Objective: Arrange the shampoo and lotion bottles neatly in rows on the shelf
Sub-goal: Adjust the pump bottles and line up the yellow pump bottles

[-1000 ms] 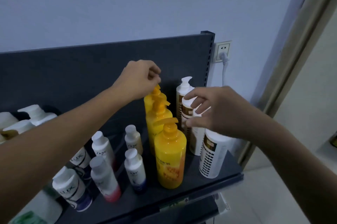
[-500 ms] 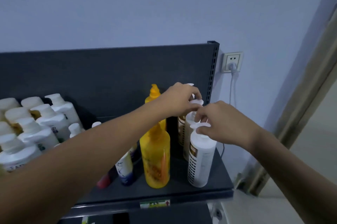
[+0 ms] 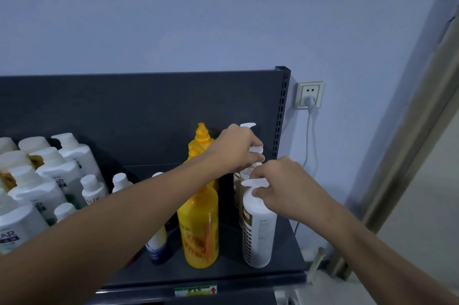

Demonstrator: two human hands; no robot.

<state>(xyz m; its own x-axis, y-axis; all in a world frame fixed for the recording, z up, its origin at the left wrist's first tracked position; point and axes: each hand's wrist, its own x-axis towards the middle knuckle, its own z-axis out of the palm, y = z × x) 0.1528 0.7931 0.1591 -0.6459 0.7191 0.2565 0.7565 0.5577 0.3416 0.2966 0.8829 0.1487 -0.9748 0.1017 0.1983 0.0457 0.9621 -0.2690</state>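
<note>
A row of white pump bottles stands at the right end of the dark shelf (image 3: pixel 293 260). My right hand (image 3: pixel 285 188) pinches the pump head of the front white pump bottle (image 3: pixel 258 232). My left hand (image 3: pixel 236 149) grips the pump head of the white bottle behind it, whose body is mostly hidden. A rear white pump top (image 3: pixel 248 125) shows above my left hand. Left of them stands a row of yellow pump bottles, the front one (image 3: pixel 200 227) near the shelf edge and a rear one (image 3: pixel 201 137) partly behind my forearm.
Several large white shampoo bottles (image 3: pixel 37 190) crowd the shelf's left side, with small white-capped bottles (image 3: pixel 93 190) in the middle. The shelf's dark back panel (image 3: pixel 139 111) rises behind. A wall socket with a plugged cable (image 3: pixel 309 96) is right of the shelf, a door frame (image 3: pixel 407 163) further right.
My left hand has moved right from the yellow pump tops to the white pump bottles. My right hand has settled on the front white bottle's pump head. The view has shifted left.
</note>
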